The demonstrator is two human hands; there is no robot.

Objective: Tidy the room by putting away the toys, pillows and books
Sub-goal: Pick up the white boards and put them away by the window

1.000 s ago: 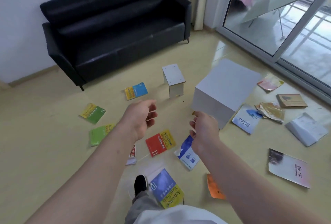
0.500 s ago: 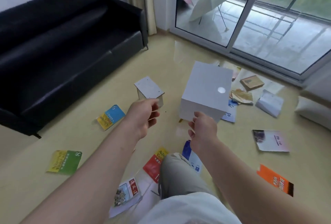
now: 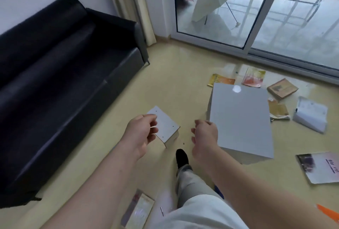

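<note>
Evidently the thin paperback books are still strewn flat on the glossy beige floor [image 3: 174,74]. A brown one [image 3: 282,88], a splayed white one [image 3: 310,117] and a pale pink one [image 3: 319,168] ring the large grey cube table [image 3: 240,118] at right, and another [image 3: 139,210] lies at bottom centre. The left hand [image 3: 140,135] and right hand [image 3: 205,137] hang mid-frame, loosely curled and empty, seemingly free for a first pick. A black leather sofa [image 3: 64,82] fills the left.

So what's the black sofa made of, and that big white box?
The black sofa looks like leather or faux leather: smooth, with a soft sheen. The big white box seems to be glossy laminated board or plastic: a bright spot of light reflects on its top. Neither is certain.
</note>
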